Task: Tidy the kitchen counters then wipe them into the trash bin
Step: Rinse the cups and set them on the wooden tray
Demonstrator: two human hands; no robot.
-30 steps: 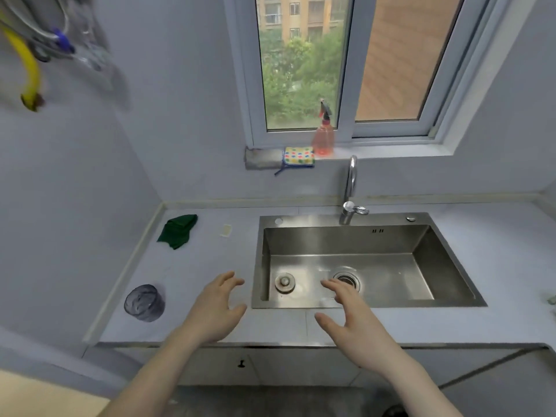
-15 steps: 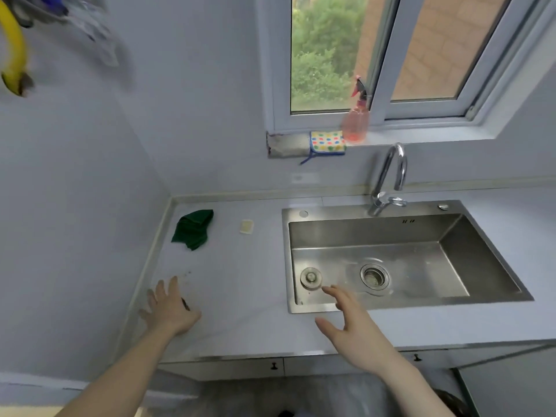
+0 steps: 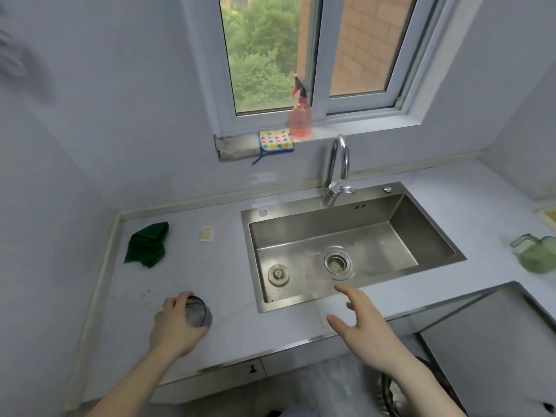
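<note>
My left hand (image 3: 174, 326) grips a small dark translucent glass (image 3: 197, 311) near the front left of the pale counter (image 3: 228, 296). A crumpled green cloth (image 3: 147, 245) lies at the counter's back left, with a small cream bar (image 3: 206, 233) to its right. A few crumbs (image 3: 146, 296) dot the counter left of the glass. My right hand (image 3: 364, 323) hovers open above the counter's front edge, just in front of the steel sink (image 3: 427, 230). Part of a dark round bin rim (image 3: 391, 389) shows at the bottom right, below my right forearm.
A tap (image 3: 335, 173) stands behind the sink. On the windowsill sit a pink spray bottle (image 3: 299, 115) and a dotted sponge cloth (image 3: 276, 140). A green glass jug (image 3: 535, 254) stands on the counter's right side. A grey surface (image 3: 496, 350) lies lower at right.
My left hand has closed round the dark glass, which it was only reaching toward before. The view has shifted, bringing the counter's right side and the jug into sight. My right hand stays open.
</note>
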